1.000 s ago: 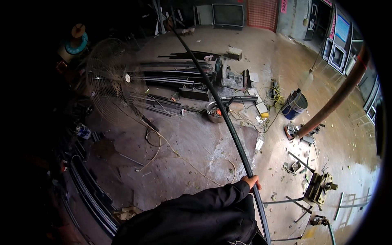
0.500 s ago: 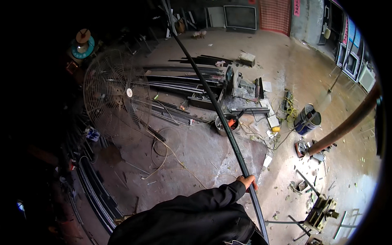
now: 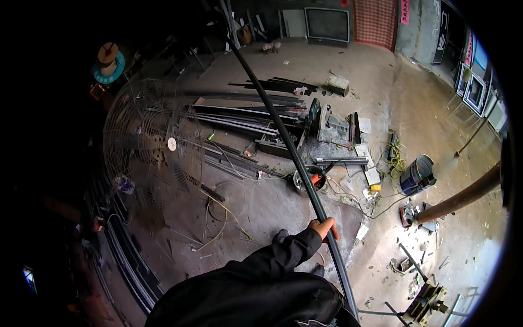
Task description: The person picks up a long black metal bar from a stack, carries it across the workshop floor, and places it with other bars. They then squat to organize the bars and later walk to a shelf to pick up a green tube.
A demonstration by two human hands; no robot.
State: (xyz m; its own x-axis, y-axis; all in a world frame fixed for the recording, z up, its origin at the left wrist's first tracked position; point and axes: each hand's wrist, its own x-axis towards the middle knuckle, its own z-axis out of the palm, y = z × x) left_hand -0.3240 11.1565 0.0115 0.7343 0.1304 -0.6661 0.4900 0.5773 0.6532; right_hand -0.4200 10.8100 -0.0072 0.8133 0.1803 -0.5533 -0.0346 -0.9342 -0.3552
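Note:
My left hand, at the end of a black sleeve, is wrapped round a long, dark, narrow metal bar. The bar slants from the top middle of the view down past the hand, and its lower end runs on beside my dark jacket. My right hand does not show. Partly hidden under the sleeve, a dark shoe stands on the floor. Behind the bar, a bucket holds an orange-handled tool.
A large wire-caged fan stands at left. Metal profiles lie beside a cutting machine. Cords cross the floor. To the right are a blue bucket, a brown pole and a metal stand.
My left hand has shifted slightly up and left with the bar still in its grip. The view has turned a little, and a shoe now shows below the sleeve.

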